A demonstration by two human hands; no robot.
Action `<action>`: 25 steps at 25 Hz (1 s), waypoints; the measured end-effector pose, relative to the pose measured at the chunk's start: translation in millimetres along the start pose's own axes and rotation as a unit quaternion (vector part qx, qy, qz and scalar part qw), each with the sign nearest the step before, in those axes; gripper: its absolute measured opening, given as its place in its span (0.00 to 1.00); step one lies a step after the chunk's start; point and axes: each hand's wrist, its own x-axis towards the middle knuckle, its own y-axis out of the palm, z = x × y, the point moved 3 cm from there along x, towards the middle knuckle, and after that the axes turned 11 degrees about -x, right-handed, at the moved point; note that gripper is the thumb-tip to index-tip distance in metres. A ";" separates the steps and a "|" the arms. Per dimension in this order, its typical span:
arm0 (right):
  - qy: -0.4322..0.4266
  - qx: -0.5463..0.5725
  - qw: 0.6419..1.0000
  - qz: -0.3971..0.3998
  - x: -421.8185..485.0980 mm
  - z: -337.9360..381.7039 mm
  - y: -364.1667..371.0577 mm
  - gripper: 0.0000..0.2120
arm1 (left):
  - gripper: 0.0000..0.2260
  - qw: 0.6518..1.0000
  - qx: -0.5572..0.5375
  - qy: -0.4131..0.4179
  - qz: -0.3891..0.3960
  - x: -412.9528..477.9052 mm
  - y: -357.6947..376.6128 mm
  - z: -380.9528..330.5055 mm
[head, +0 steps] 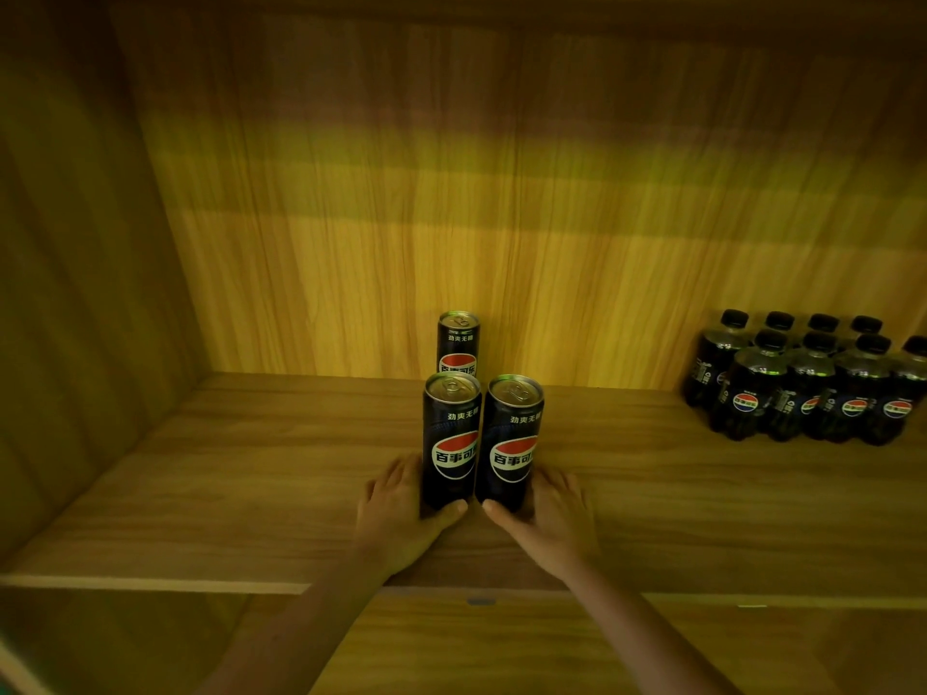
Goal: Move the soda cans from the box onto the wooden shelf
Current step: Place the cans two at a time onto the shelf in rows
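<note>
Wooden shelf [225, 469]: a pale, grained board with a matching back panel and a side wall at the left; all three cans stand on it near the middle.
Left hand [396, 514]: you curl it round the foot of the left front can, thumb across the front and fingers round the far side.
Left front can [451, 438]: tall, slim and black, upright, with a silver top and pull tab, a red, white and blue round logo and white Chinese lettering.
Rear can [458, 343]: the same design, upright by the back panel, just behind the left front can.
Right front can [511, 443]: the same design, upright, just beside the left one; you cannot tell whether they touch.
Right hand [552, 514]: you grip the base of this can, thumb in front, fingers round its right side.
Cola bottles [812, 388]: a cluster of small dark bottles with black caps, well apart at the right end.
</note>
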 end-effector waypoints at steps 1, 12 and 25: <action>-0.007 -0.015 1.000 -0.014 0.4 -0.1 -0.8 0.58 | 0.48 0.999 0.053 0.000 0.001 -1.6 2.2 1.4; 0.062 -0.054 0.995 -0.051 51.4 4.0 8.0 0.30 | 0.37 0.988 0.134 -0.059 0.049 61.1 12.3 2.5; 0.102 -0.046 0.992 -0.057 68.9 -0.2 13.6 0.30 | 0.37 0.980 0.141 -0.021 0.137 93.6 11.6 11.3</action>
